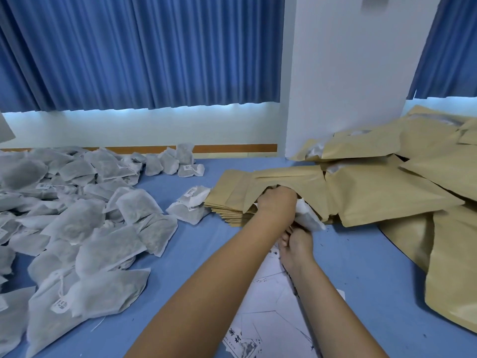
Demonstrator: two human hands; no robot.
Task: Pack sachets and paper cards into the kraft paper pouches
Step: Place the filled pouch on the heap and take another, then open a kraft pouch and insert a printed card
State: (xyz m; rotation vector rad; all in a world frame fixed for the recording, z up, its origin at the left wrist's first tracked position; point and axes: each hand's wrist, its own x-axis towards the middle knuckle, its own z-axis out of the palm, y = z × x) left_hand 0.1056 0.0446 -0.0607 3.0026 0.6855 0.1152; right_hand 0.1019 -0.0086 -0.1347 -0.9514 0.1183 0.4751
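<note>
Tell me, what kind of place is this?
Probably a small packing workroom. A heap of white sachets lies on a blue table, flat kraft paper pouches sit stacked nearby, and filled pouches pile up on the right.

Bare cloth [196, 241] between sachets [77, 228], pouches [387, 192].

Print on paper cards [268, 319], sachet labels [60, 304] — illegible

Dozens of sachets [139, 202] out there, too many to count exactly! Brown pouches [387, 197]: one flat stack, plus around ten loose. Printed cards [268, 301], several, overlapping. Two blue curtains [142, 52].
</note>
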